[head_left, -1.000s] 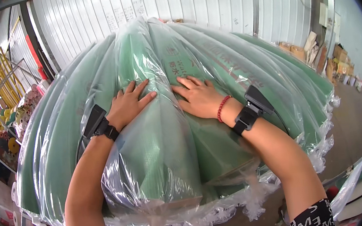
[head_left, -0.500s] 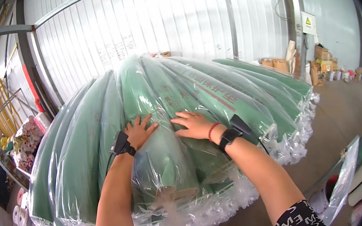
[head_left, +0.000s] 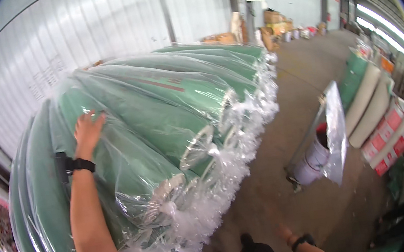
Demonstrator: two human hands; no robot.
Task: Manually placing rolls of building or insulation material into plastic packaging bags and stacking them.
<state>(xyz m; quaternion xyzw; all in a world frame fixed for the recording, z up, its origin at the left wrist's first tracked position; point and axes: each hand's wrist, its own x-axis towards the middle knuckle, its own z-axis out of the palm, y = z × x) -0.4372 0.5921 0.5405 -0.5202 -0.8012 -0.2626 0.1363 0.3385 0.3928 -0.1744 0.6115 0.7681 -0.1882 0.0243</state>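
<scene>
Corrugated grey wall panels [head_left: 100, 32] and a concrete floor [head_left: 287, 166] surround a stack of long green rolls wrapped in clear plastic film [head_left: 160, 116]. On its upper side the left hand [head_left: 86, 131] is laid flat, fingers spread, nothing gripped. Only the right wrist is seen at the lower edge; that hand's state cannot be told. With one palm bracing slick film, a slip is judged possible, or a torn wrap.

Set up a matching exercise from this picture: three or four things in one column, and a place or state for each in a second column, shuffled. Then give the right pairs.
Things:
1. left hand
2. right hand
3. green rolls
4. white bucket

Places or states:
A. wrapped in clear plastic, stacked in a pile
B. standing on the concrete floor beside a clear plastic sheet
C. spread flat on the plastic wrap
D. low at the picture's lower edge, off the pile, mostly hidden

Pairs: 1-C, 2-D, 3-A, 4-B
</scene>
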